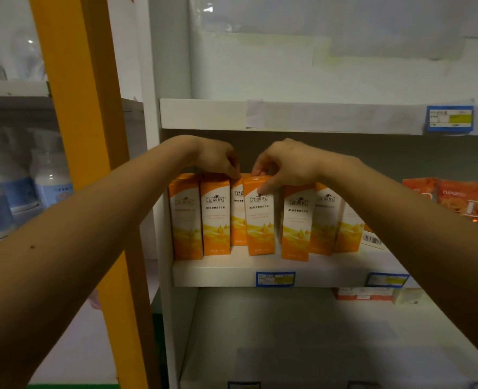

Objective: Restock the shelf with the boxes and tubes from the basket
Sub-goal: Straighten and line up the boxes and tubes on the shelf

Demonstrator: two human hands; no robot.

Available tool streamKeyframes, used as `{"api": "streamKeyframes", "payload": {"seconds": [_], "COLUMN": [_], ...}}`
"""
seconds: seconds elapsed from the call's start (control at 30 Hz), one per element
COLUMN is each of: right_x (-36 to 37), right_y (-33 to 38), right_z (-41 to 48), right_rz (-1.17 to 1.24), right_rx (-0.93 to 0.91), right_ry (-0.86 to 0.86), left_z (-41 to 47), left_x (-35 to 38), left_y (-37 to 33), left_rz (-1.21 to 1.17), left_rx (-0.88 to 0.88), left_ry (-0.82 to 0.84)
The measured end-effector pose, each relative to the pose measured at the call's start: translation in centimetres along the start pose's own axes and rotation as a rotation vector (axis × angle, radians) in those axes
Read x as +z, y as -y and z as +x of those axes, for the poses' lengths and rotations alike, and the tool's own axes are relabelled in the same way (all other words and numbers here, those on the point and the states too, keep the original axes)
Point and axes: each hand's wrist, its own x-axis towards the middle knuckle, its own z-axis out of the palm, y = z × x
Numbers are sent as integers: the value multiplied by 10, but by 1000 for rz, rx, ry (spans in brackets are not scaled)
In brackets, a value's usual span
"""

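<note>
White shelf [212, 272] in dim storeroom, blue price tags [275, 278] on front edge. Orange upright [72, 113] at left, pale bottles [51, 178] behind it. Row of orange-white boxes [295, 223] upright on shelf, red packets [468, 199] further right. Left hand [218, 158] fingers curled, pinching box tops. Right hand [282, 167] closed round top of tilted box [260, 217] in row. Basket out of sight.

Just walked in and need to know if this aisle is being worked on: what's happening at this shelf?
A person is stocking the middle shelf. The right hand grips the top of one orange-and-white box in a standing row, and the left hand rests on the tops of the boxes beside it. The row looks uneven, with some boxes set further back. The shelf below is mostly bare.
</note>
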Motion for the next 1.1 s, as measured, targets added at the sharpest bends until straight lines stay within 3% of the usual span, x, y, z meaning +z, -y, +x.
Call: {"api": "streamKeyframes", "payload": {"seconds": [0.4,0.63,0.8,1.1], "right_x": [21,-5,-12,-3], "right_y": [8,-19,-49,-61], "right_z": [14,-15,-35,-45], "right_rz": [53,94,89,77], "right_rx": [-6,-9,104,98], "right_ry": [-108,-146,-109,-52], "left_z": [-4,10,23,40], "left_x": [-1,4,15,23], "left_y": [3,-10,-31,-55], "left_rz": [7,8,-14,34], "left_rx": [57,137,224,304], "left_ry": [-129,-157,-123,-27]}}
